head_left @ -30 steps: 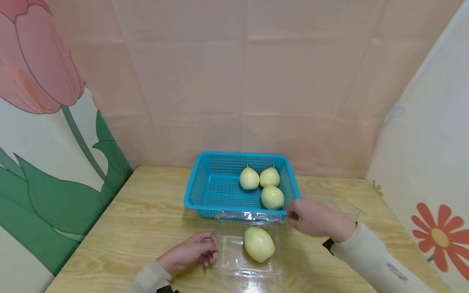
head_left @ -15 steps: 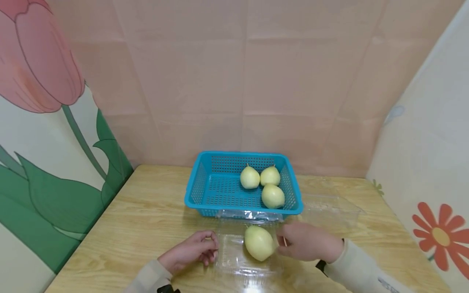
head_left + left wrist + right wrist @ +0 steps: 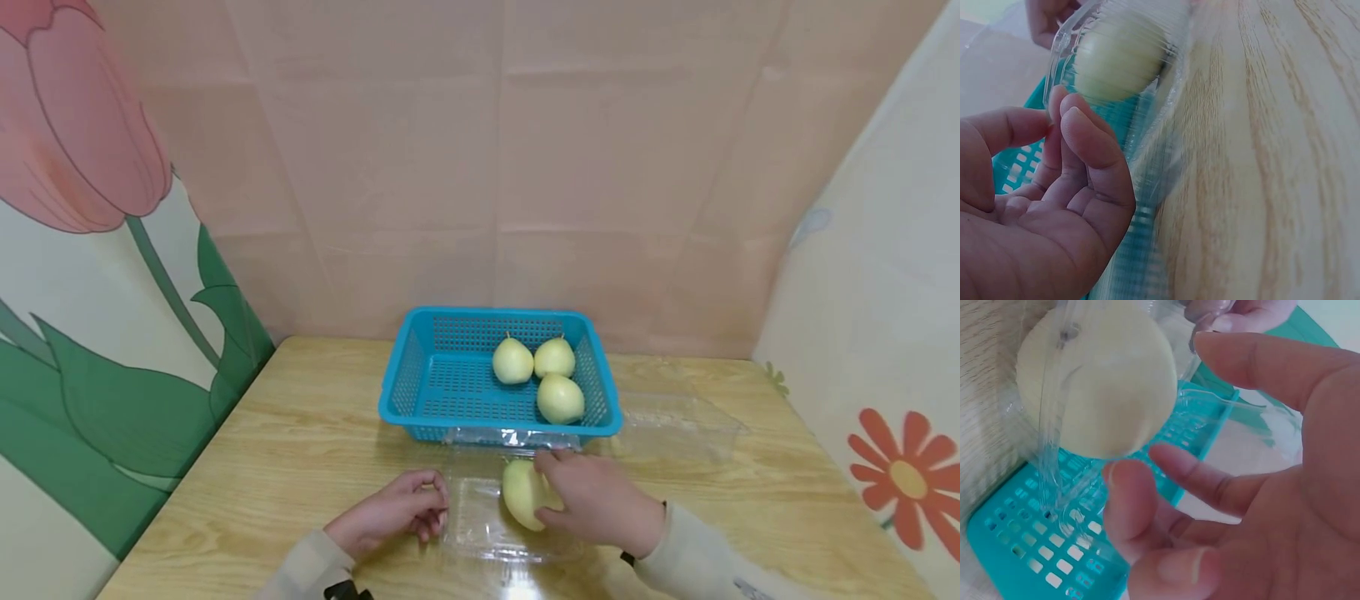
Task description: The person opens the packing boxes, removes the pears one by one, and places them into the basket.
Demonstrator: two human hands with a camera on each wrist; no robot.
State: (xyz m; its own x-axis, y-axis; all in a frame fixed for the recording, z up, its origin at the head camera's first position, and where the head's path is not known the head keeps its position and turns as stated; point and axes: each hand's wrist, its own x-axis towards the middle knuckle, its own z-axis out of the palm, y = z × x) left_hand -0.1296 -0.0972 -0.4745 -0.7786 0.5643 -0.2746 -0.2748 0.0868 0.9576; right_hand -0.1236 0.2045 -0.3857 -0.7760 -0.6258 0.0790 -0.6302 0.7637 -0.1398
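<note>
A pale yellow-green pear (image 3: 522,493) lies in a clear plastic clamshell box (image 3: 472,533) on the table. With thumb and fingertips, my left hand (image 3: 397,510) pinches the box's left rim; the left wrist view shows the thumb (image 3: 1022,127) meeting the fingers at that edge. Over the right side of the box, my right hand (image 3: 596,504) reaches to the pear and covers part of it in the head view. Its fingers (image 3: 1132,500) and thumb stand spread apart beside the pear (image 3: 1100,381) in the right wrist view.
Behind the box stands a blue perforated basket (image 3: 401,367) with three pears (image 3: 561,398) at its right side. A clear plastic piece (image 3: 675,421) lies right of the basket on the wooden table (image 3: 300,433). Printed cloths (image 3: 495,167) hang around the table.
My right hand has moved from the basket's front right corner down and left, over the pear in the box. The left hand has stayed at the box's rim.
</note>
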